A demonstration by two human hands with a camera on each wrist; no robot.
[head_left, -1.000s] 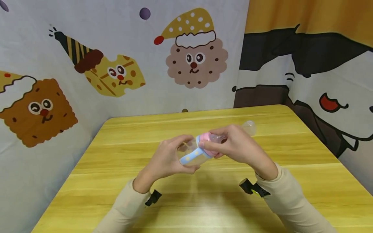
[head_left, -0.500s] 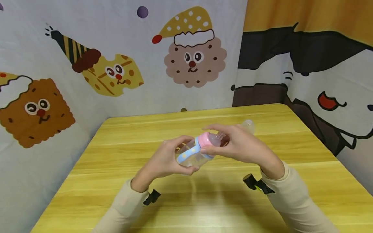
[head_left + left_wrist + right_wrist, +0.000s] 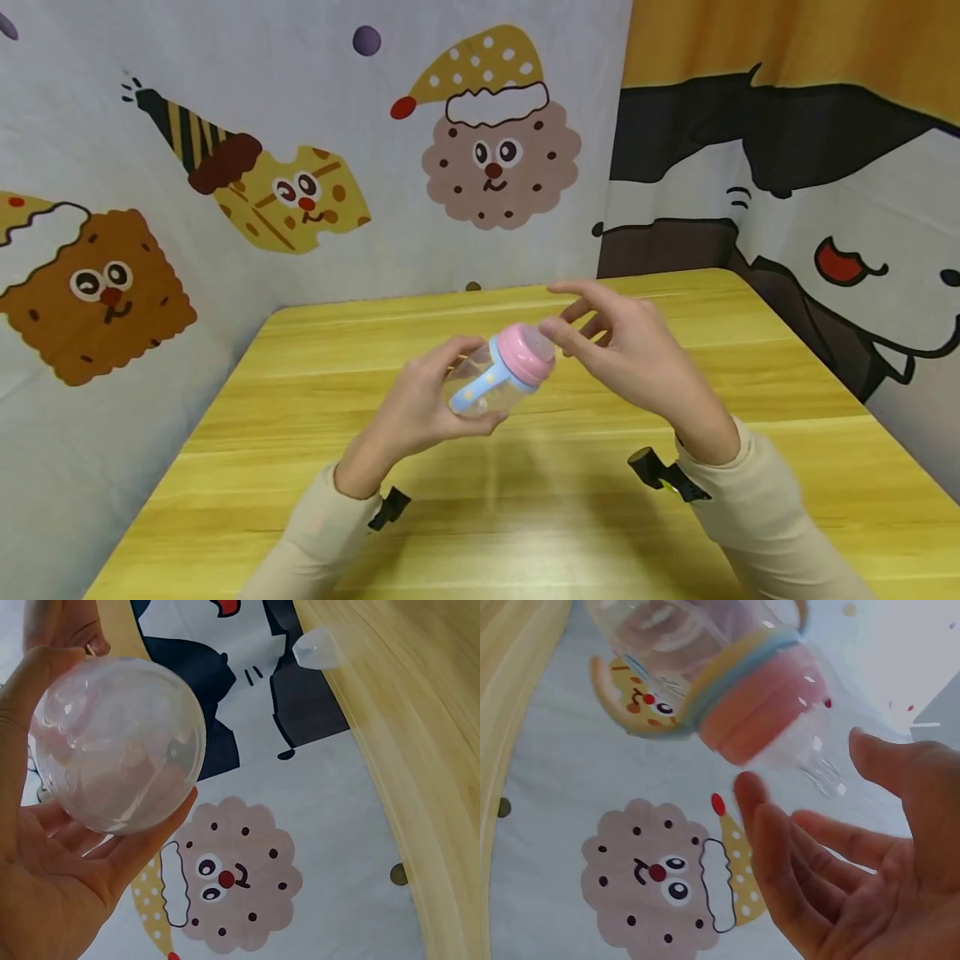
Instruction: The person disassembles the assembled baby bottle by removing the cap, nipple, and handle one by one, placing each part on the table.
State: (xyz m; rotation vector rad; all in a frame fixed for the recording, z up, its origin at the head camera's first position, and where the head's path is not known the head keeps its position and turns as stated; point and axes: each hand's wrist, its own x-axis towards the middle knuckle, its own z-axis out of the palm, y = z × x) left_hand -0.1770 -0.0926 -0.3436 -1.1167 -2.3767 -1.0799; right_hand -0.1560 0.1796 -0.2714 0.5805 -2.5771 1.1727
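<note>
My left hand [image 3: 416, 404] grips a clear baby bottle [image 3: 527, 357] around its body, holding it tilted above the table. The bottle has a pink collar ring, a blue band and a blue handle with yellow dots. A clear teat [image 3: 810, 761] pokes out of the collar in the right wrist view. The left wrist view shows the bottle's round base, with fingers and thumb curled around the body. My right hand [image 3: 637, 354] is just off the teat end, fingers loosely bent and holding nothing.
On the far part of the wooden table [image 3: 337, 500] lies a clear cap [image 3: 315, 649], seen in the left wrist view and hidden behind my right hand in the head view. A cartoon-printed cloth [image 3: 300, 50] hangs around the back and sides.
My right hand has let go of the pink collar and drawn back up and to the right. The bottle stays in my left hand, its top now turned more toward the head camera.
</note>
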